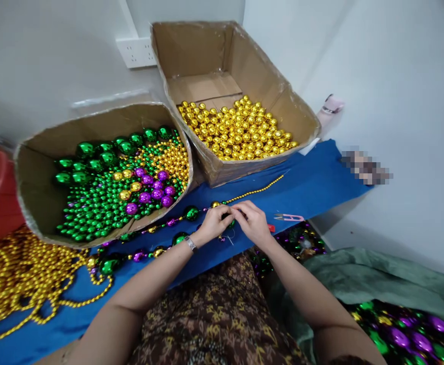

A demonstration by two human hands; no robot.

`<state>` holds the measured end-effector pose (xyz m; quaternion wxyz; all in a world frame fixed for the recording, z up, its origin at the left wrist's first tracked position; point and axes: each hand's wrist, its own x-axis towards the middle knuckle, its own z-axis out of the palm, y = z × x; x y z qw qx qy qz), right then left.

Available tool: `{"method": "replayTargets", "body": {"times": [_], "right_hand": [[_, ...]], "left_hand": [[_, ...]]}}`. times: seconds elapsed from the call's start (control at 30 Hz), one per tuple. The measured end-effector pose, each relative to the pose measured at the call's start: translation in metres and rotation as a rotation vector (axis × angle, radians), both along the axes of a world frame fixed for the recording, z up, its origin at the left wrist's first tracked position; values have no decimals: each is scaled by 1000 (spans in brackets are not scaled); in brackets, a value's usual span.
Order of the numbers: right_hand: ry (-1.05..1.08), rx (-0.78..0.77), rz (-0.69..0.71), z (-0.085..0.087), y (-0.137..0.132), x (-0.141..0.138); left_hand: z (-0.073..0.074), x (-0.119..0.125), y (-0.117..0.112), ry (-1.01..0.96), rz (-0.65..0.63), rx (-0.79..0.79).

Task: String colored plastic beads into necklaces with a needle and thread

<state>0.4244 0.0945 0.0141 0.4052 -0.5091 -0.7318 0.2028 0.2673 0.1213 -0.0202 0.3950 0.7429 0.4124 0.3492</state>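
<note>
1. Thumb and forefinger of our left hand [214, 223] are drawn narrow, their tips meeting those of our right hand [253, 223] over the blue worktop [321, 162].
2. Our right thumb and forefinger are just as narrow; we cannot tell what sits between the tips, as it is too small.
3. We see an upper bead strand [191, 213] of green, gold and purple running from beside our fingers along the front of the left carton [39, 167].
4. Nearer the worktop's near edge, a lower bead strand [111, 264] runs up to our left wrist, which wears a silvery band [191, 244].
5. Beyond our fingertips, a string of small gold beads [252, 191] slants toward the far edge, before the right carton [191, 56].
6. Right of our right hand, near the near edge, lie pink-handled snips [293, 218].
7. Green beads [93, 203], purple beads [157, 193] and some gold ones fill the left carton's floor; larger gold beads [237, 132] lie in the right one.
8. Toward the worktop's left end, we have heaped gold strands [20, 279].
</note>
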Motion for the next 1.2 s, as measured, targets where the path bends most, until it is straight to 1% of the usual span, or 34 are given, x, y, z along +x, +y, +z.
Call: {"method": "replayTargets", "body": {"times": [0.07,0.1,0.2,0.27,0.33,0.4,0.47,0.57,0.67,0.73,0.83,0.93,1.0,1.07,1.13,1.2], "right_hand": [[57,-9,-41,6,6,5],[108,-14,-85,11,11,10],[332,-8,-278,28,30,34],[469,22,-367,36,43,51],[566,50,-426,40,54,68],[644,62,-475,39,62,83],[710,60,-534,36,69,98],[752,94,-676,29,77,125],[721,169,-836,20,82,152],[689,160,-893,11,84,169],[633,106,-957,-4,86,193],[608,58,-1037,-17,84,213],[612,-6,-1032,-24,82,219],[611,-90,-977,-30,80,219],[602,-182,-900,-37,79,211],[583,-252,-825,-43,80,200]], "left_hand": [[2,2,4,-29,-42,-59],[4,2,6,-53,-63,-96],[12,2,11,-129,-86,-205],[17,0,15,-146,-89,-262],[22,-3,17,-146,-103,-301],[26,-6,20,-144,-110,-323],[29,-12,22,-131,-103,-340],[31,-22,25,-127,-94,-389],[34,-33,26,-205,-90,-433],[37,-38,26,-285,-69,-435],[47,-43,24,-398,-43,-454],[64,-44,21,-491,-28,-479],[76,-44,19,-528,-12,-468],[88,-43,18,-541,0,-446],[96,-42,17,-537,22,-432],[101,-42,18,-532,66,-435]]}}
